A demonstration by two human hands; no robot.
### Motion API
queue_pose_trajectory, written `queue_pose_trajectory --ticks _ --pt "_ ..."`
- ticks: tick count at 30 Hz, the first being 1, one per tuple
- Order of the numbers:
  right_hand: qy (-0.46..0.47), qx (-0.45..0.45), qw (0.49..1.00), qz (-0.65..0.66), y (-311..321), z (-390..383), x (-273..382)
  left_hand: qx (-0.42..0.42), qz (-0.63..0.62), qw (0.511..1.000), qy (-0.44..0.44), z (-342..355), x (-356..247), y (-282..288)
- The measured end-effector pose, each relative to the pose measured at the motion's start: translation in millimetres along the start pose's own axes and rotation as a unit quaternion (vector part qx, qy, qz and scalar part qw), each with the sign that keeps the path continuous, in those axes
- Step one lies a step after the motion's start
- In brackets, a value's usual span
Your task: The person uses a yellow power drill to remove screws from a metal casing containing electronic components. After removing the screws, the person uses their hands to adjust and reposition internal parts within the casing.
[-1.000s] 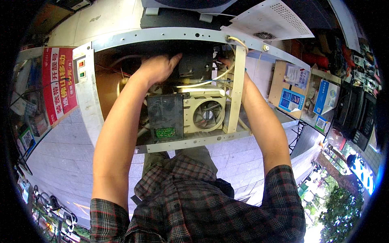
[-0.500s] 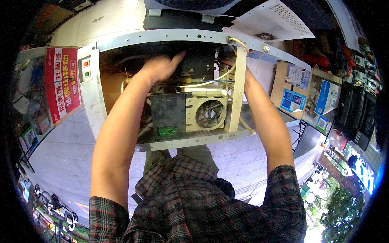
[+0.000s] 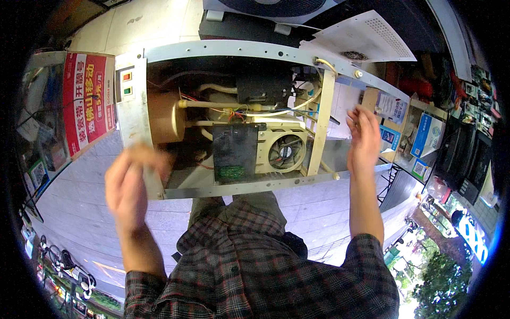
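Note:
An opened metal-framed appliance [image 3: 234,193] lies across the space before me, its insides bare. A cream-framed cooling fan [image 3: 286,152] sits in it beside a dark panel [image 3: 234,159]. Above them run pale hoses and several coloured wires [image 3: 234,112], ending near a round metal tank [image 3: 169,118]. My left hand [image 3: 127,183], smeared by motion, is at the appliance's left end, below a red and a green rocker switch [image 3: 126,83]. Off the right end hangs my right hand [image 3: 364,138], fingers loosely bent and apart, with nothing seen in it. A dark block [image 3: 263,87] is at the far side inside.
A white perforated panel [image 3: 361,37] leans behind the appliance at the right. A large dark fan unit [image 3: 265,8] stands at the back. On the left is a glass case with a red poster [image 3: 87,101]; on the right, blue leaflets [image 3: 427,130] on another case.
Both hands have come out of the appliance. The left moved left and nearer to me, the right moved off to the right. The wires and hoses inside now show more fully.

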State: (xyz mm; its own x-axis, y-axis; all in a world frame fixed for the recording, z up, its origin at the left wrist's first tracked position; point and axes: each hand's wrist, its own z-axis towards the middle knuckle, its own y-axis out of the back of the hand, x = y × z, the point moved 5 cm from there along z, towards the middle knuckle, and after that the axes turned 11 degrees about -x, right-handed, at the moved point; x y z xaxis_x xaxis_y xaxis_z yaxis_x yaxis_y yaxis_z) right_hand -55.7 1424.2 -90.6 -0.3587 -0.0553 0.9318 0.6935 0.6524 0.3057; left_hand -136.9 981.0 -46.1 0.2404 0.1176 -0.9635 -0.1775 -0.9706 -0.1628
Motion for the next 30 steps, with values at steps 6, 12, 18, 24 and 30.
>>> queue_pose_trajectory --ticks 6,12,18,24,30 --pt "0.119 0.593 0.793 0.078 -71.8 -210.9 80.1 0.276 0.006 0.881 0.385 -137.6 47.2 68.4" --pt "-0.051 0.717 0.684 -0.122 -64.0 -280.7 -15.6 0.159 0.594 0.650 0.447 -363.5 290.4 222.5" --pt "0.023 0.654 0.655 -0.379 50.2 -274.1 -133.1 -0.117 0.398 0.686 0.597 -414.2 294.8 218.4" --pt "-0.017 0.602 0.702 -0.379 75.0 -253.6 -173.5 -0.168 0.385 0.713 0.561 -394.0 262.4 157.9" --pt "-0.009 0.601 0.757 -0.257 101.9 -210.8 -129.0 -0.169 0.394 0.731 0.532 -389.0 247.0 73.8"
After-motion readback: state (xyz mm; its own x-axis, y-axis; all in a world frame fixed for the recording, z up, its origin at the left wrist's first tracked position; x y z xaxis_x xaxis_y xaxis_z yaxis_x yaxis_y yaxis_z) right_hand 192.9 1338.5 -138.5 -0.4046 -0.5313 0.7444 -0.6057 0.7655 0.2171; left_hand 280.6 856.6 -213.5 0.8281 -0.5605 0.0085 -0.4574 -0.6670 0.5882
